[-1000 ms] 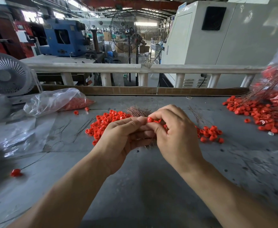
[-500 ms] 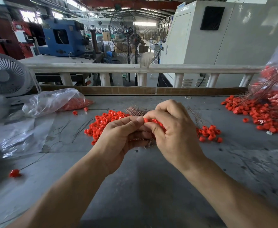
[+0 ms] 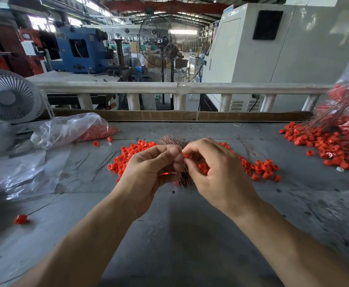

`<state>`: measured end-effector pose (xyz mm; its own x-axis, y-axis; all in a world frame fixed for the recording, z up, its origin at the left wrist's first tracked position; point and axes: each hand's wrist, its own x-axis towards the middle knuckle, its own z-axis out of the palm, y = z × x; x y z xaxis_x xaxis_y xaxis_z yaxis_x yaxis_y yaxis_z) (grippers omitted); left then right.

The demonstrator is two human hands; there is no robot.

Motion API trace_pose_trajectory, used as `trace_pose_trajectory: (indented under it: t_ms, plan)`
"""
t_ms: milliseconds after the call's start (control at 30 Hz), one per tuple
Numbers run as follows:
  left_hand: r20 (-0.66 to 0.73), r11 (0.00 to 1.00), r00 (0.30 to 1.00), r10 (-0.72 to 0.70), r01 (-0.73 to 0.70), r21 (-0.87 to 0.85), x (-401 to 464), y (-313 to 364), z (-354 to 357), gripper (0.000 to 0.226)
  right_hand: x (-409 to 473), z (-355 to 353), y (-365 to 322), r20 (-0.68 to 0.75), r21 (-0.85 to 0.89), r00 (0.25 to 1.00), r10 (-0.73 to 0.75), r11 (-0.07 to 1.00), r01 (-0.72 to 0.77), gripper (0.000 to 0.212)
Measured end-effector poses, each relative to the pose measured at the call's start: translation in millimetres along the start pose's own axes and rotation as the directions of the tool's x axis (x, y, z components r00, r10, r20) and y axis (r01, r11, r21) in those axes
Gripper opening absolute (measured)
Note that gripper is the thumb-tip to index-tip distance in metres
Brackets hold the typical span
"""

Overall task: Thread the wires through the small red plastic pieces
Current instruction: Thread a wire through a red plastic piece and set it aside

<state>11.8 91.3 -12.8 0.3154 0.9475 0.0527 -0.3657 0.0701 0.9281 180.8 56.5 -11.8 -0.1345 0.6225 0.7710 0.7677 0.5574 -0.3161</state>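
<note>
Right hand point(image 3: 217, 175) first: my thumb and forefinger pinch one small red plastic piece point(image 3: 186, 155), holding it up over the middle of the desk point(image 3: 190, 235), right against the fingertips of my left hand point(image 3: 148, 172). That left hand is curled round a bundle of thin copper-coloured wires point(image 3: 174, 140), whose far ends fan out beyond my knuckles while the near ends stick out below my palm. Its thumb and forefinger seem to be steering a single strand toward the piece, though the strand itself is too fine for me to make out.

I judge the piece to be very light, hard and smooth, so it could easily squirt out of a tight pinch. Holding it by its sides keeps the hole free. Each wire looks springy and thin enough to bend or kink, so I would grip it close to the tip, leaving only a short stub to push through.

Just beyond my hands lies a loose pile of red pieces point(image 3: 128, 156), with a smaller cluster point(image 3: 262, 168) to the right. Farther right a heap of pieces already on wires point(image 3: 335, 141) spills from a clear bag. At the far left sit another plastic bag of red pieces point(image 3: 70, 129) and a small white fan point(image 3: 8, 98).
</note>
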Motion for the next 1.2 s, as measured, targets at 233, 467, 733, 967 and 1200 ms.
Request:
trace_pose_trajectory:
  t_ms: [233,467,733,967,1200]
  plan:
    - [-0.083,0.999,0.996,0.042,-0.045,-0.029,2.7,1.9,-1.3,0.032,-0.7,5.1,1.2,-0.028,0.128,0.999,0.035,0.991,-0.031,0.015]
    - [-0.095,0.996,0.994,0.050,-0.056,-0.064,2.3,4.1,-4.9,0.035,-1.8,5.9,-1.0,-0.004,0.253,0.994,0.111,0.962,-0.106,0.023]
    - [-0.092,0.989,0.992,0.092,-0.101,-0.103,2.7,13.4,-9.3,0.014,-5.4,4.4,2.0,0.143,0.439,0.951,0.273,0.844,-0.308,0.018]
    - [-0.168,0.985,0.980,0.108,-0.128,-0.117,4.4,12.3,-13.9,0.012,-5.7,3.4,3.4,0.171,0.459,0.946,0.276,0.827,-0.324,0.014]
    - [-0.274,0.992,0.955,0.113,-0.124,-0.023,6.0,12.9,-18.9,0.002,-4.6,1.4,5.5,0.164,0.306,0.968,0.188,0.923,-0.232,0.022]
